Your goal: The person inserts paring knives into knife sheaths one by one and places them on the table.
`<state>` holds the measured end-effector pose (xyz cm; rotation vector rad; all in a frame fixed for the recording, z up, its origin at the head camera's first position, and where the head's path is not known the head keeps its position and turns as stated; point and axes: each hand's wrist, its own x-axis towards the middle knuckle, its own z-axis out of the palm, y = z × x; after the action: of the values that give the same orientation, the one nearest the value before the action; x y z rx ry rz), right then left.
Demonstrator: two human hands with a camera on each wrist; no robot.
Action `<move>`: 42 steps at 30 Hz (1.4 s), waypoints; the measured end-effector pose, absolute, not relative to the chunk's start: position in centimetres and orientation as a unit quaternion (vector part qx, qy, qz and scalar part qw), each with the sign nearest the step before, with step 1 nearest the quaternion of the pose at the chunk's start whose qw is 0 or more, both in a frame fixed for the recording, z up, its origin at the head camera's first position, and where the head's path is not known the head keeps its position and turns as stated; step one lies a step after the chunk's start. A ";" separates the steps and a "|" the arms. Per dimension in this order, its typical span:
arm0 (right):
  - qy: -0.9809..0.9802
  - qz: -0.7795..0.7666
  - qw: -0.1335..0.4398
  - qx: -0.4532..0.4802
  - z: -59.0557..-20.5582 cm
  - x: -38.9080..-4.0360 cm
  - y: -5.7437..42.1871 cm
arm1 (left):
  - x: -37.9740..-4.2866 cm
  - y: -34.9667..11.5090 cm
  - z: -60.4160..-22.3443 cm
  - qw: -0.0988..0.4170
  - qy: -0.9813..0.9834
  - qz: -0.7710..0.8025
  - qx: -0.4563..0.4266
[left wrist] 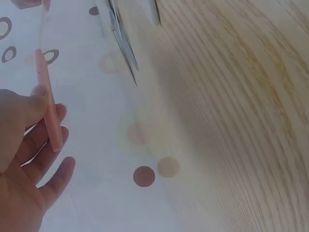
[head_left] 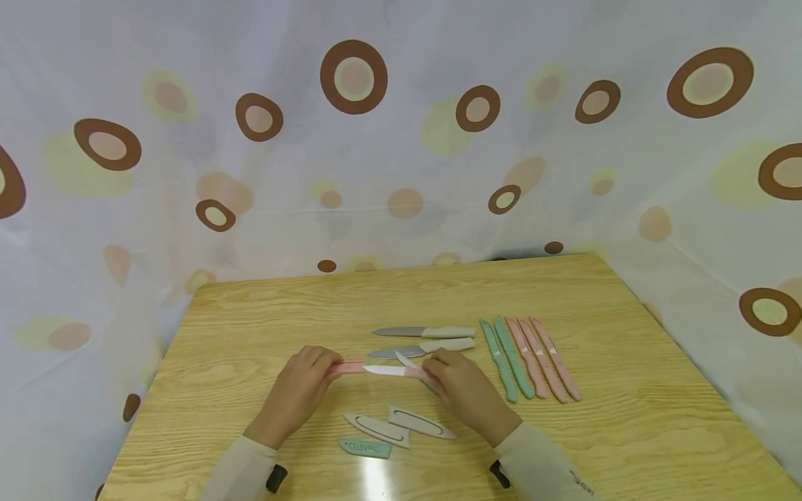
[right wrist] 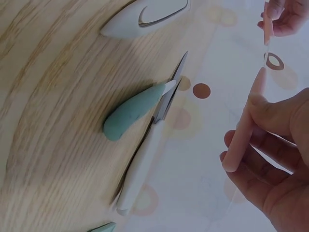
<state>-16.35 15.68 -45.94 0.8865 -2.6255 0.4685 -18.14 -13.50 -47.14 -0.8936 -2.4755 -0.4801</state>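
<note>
My left hand (head_left: 299, 386) pinches a pink blade sheath (left wrist: 49, 106) between thumb and fingers. In my right hand (head_left: 468, 391) is a paring knife with a pink handle (right wrist: 243, 130) and a white blade (head_left: 385, 371). The blade points left, its tip at the sheath's right end; whether it has entered cannot be told. Below and behind the right hand lies a green-handled knife (right wrist: 135, 113) with a white blade, partly hidden in the head view. Just beyond are two cream-handled knives (head_left: 447, 332) with grey blades, tips to the left.
Two cream sheaths (head_left: 377, 429) and a green sheath (head_left: 365, 448) lie on the wooden table (head_left: 250, 327) nearer me. To the right, a row holds two green sheathed knives (head_left: 499, 358) and three pink sheathed knives (head_left: 528, 356). A patterned curtain (head_left: 401, 139) hangs behind.
</note>
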 end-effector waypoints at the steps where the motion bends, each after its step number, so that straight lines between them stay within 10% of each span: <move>1: -0.922 0.158 0.166 0.311 -46.0 -16.4 15.7 | -18.1 -13.5 -47.1 0.229 -0.899 -0.176 -0.329; 42: -0.932 0.133 0.155 0.300 -46.6 -16.0 15.3 | -18.6 -9.9 -48.0 0.200 -0.874 -0.190 -0.400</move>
<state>-16.02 15.32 -46.61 0.8592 -2.6693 0.3814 -18.56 -9.90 -47.98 -1.1182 -2.4430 -0.5320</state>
